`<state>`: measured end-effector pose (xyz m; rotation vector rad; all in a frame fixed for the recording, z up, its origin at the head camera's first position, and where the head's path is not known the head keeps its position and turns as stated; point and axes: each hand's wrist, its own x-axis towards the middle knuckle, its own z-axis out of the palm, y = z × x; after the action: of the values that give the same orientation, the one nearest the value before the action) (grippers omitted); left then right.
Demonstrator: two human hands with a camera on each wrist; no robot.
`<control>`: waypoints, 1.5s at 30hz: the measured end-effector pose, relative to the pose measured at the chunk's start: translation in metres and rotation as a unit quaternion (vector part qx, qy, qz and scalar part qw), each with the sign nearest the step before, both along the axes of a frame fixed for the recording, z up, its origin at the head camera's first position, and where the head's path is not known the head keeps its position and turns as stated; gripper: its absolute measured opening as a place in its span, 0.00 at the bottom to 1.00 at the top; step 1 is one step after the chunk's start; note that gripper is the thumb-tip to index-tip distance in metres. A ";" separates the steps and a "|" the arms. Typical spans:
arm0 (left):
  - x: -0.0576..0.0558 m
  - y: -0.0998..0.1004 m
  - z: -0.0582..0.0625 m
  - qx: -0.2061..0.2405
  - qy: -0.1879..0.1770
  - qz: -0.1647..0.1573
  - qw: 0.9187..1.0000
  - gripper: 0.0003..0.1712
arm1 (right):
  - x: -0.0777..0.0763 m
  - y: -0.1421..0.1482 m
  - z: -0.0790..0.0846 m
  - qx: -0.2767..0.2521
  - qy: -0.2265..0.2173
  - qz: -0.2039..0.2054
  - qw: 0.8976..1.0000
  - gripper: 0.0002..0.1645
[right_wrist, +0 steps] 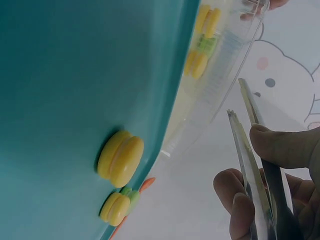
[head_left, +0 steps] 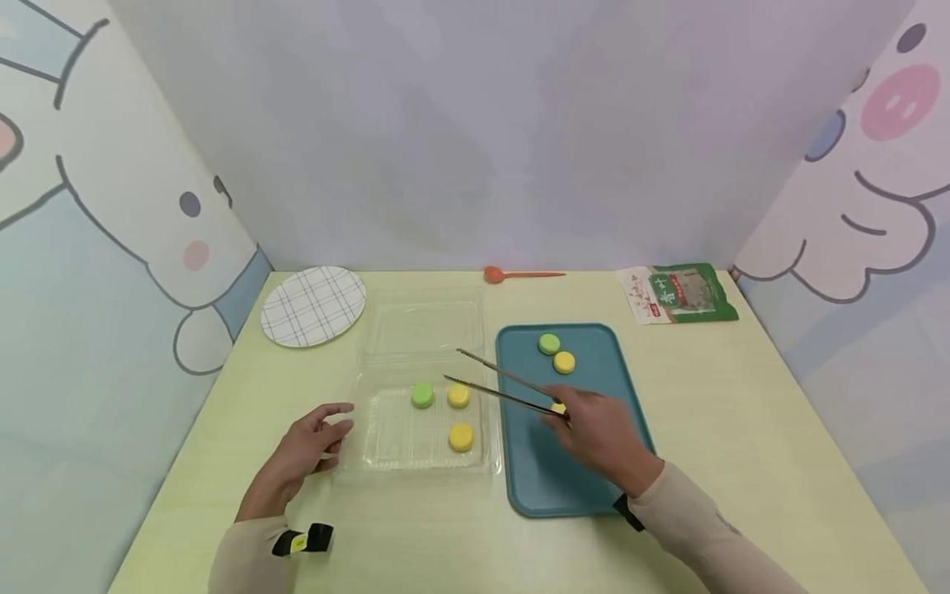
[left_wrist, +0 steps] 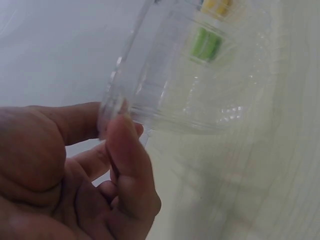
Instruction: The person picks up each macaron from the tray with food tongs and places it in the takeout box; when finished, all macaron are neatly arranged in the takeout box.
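My left hand (head_left: 312,441) pinches the left edge of a clear plastic container (left_wrist: 150,107) between thumb and fingers. Its hinged lid (head_left: 425,326) lies open toward the back. Inside sit a green macaron (head_left: 423,395) and two yellow macarons (head_left: 461,437). My right hand (head_left: 597,433) grips metal tongs (head_left: 512,399), whose tips hover over the container, apart, with nothing between them. Under that hand is a blue tray (head_left: 534,474) bearing a green macaron (head_left: 549,344), a yellow macaron (head_left: 564,362) and another yellow macaron (right_wrist: 121,159), mostly hidden by the hand in the head view.
A white checked plate (head_left: 314,306) stands at the back left. An orange spoon (head_left: 523,275) lies along the back edge by the wall. At the back right is a green and white food packet (head_left: 679,294). Walls with cartoon figures enclose the table on both sides.
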<state>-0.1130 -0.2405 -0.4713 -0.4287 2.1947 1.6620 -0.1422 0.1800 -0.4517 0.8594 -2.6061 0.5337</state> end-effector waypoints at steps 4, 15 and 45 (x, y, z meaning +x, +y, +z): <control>0.000 0.000 -0.001 -0.001 -0.002 0.001 1.000 0.26 | 0.002 0.008 0.001 0.011 0.010 -0.027 1.000 0.28; 0.001 0.001 0.000 -0.003 0.003 0.003 1.000 0.26 | 0.008 0.033 0.000 0.020 0.009 -0.071 0.997 0.26; 0.000 0.000 0.000 0.001 0.000 -0.001 1.000 0.25 | 0.022 0.085 -0.006 0.022 -0.016 -0.156 0.987 0.25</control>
<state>-0.1131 -0.2407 -0.4716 -0.4257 2.1934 1.6625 -0.1199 0.2649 -0.4579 0.4432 -2.7179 0.4071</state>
